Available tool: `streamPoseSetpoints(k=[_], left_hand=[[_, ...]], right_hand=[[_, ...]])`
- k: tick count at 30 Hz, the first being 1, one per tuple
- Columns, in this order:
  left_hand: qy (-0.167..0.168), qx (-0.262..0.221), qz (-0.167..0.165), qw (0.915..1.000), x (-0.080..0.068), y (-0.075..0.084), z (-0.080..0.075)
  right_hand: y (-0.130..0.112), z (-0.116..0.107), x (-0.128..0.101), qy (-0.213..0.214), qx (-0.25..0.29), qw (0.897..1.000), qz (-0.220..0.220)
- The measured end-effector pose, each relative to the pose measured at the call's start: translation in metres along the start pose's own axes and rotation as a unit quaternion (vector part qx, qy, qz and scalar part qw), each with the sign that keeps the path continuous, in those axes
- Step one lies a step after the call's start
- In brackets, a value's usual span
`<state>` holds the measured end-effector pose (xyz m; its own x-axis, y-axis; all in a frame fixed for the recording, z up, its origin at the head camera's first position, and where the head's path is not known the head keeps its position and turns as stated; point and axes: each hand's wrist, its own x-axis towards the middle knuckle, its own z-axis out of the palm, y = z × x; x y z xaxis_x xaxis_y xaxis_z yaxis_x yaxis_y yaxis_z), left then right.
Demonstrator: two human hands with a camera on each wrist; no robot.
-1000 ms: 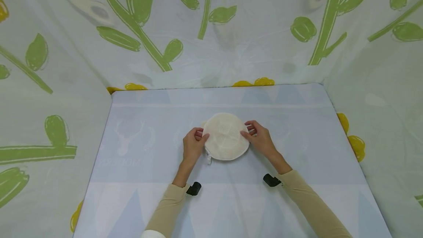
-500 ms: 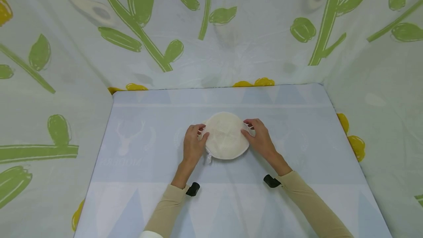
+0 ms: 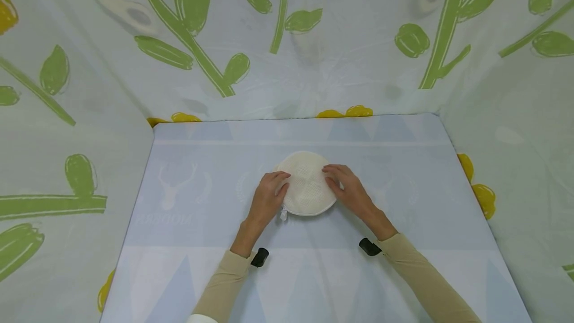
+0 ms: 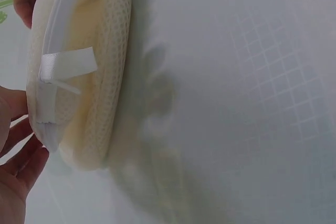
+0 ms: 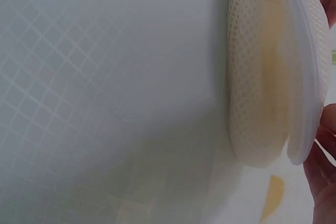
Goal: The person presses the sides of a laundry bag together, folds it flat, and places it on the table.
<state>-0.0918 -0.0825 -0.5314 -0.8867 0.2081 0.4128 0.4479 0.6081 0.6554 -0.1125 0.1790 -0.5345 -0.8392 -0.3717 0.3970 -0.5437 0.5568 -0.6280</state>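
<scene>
A round, cream mesh laundry bag (image 3: 307, 186) lies on the table, with a white zipper round its rim. The wrist views show its lid lifted from the base along the near side, leaving a gap that shows a pale yellow inside. A white fabric tab (image 4: 69, 64) and the zipper end (image 3: 283, 214) hang at the left. My left hand (image 3: 268, 194) rests its fingers on the lid's left part, thumb close by. Across from it, my right hand (image 3: 351, 188) touches the lid's right edge, fingers loosely bent and apart from the thumb.
The table (image 3: 202, 233) has a pale blue and white printed cover. A patterned fabric curtain (image 3: 350, 39) with green leaves and yellow flowers stands behind it and along both sides. A black wrist camera (image 3: 260, 257) sits at each sleeve.
My fingers have shifted from the bag's side rims inward onto its lid, the left hand moving a little right. The bag has stayed nearly in place.
</scene>
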Motion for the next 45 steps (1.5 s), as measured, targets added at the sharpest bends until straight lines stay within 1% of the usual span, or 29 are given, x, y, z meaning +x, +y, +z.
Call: streamPoseSetpoints(k=[2,5,10,15,21,26,31,38,42,45], left_hand=[[-0.006,0.008,0.021,0.9997,-0.002,-0.002,0.001],[-0.019,0.018,0.043,0.9987,-0.004,-0.003,0.001],[-0.042,0.042,0.06,0.9964,-0.007,-0.005,0.003],[-0.042,0.058,0.072,0.9948,-0.009,-0.005,0.005],[-0.044,0.065,0.07,0.9945,-0.011,-0.006,0.008],[-0.045,0.056,0.059,0.9956,-0.012,-0.007,0.011],[-0.044,0.055,0.059,0.9957,-0.012,-0.007,0.013],[-0.057,0.058,0.054,0.9953,-0.01,-0.009,0.014],[-0.065,0.059,0.051,0.9949,-0.007,-0.01,0.014],[-0.074,0.061,0.046,0.9943,-0.005,-0.01,0.013]], right_hand=[[0.0,0.001,-0.001,-0.008,-0.001,1.0,-0.01],[0.0,0.002,-0.003,-0.02,-0.004,0.999,-0.033],[0.003,0.006,-0.006,-0.037,-0.023,0.997,-0.06],[0.004,0.009,-0.008,-0.046,-0.043,0.995,-0.071],[0.005,0.012,-0.01,-0.041,-0.06,0.993,-0.088],[0.005,0.014,-0.011,-0.045,-0.066,0.993,-0.083],[0.007,0.015,-0.011,-0.044,-0.072,0.993,-0.085],[0.01,0.017,-0.011,-0.057,-0.108,0.987,-0.1],[0.01,0.015,-0.01,-0.062,-0.108,0.988,-0.093],[0.01,0.014,-0.008,-0.061,-0.094,0.99,-0.087]])
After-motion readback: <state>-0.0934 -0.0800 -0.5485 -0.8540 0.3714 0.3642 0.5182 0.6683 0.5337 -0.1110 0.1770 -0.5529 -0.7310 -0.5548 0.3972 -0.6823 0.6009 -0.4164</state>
